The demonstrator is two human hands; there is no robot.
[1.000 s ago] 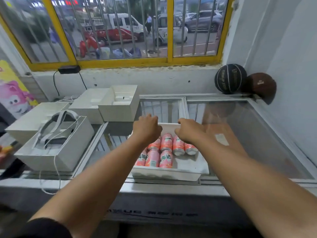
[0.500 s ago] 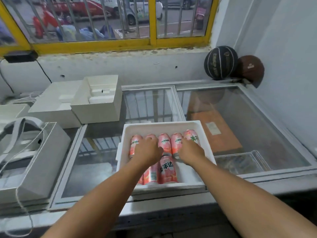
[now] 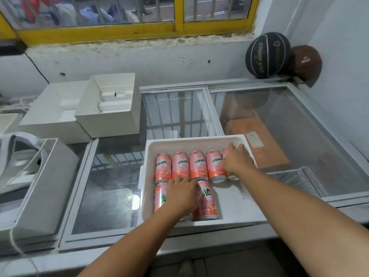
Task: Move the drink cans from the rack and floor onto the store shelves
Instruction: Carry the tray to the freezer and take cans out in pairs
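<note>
Lower centre of frame, pink drink cans [image 3: 197, 165] lie in a white tray [image 3: 235, 204] on a freezer lid [image 3: 111, 196]. My left hand [image 3: 183, 194] curls around a covered near-row can, my right hand [image 3: 237, 159] around the far-right can [image 3: 233, 177]. Pickup step; next, lift both clear.

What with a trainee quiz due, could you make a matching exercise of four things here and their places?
Things:
1. black basketball
2. white foam tray
3. left hand
4. right hand

Places:
A. right end of the back row of pink drink cans
B. front row of cans
C. far right corner, beside a brown ball
D. on the glass-topped freezer

Pairs: 1-C, 2-D, 3-B, 4-A
</note>
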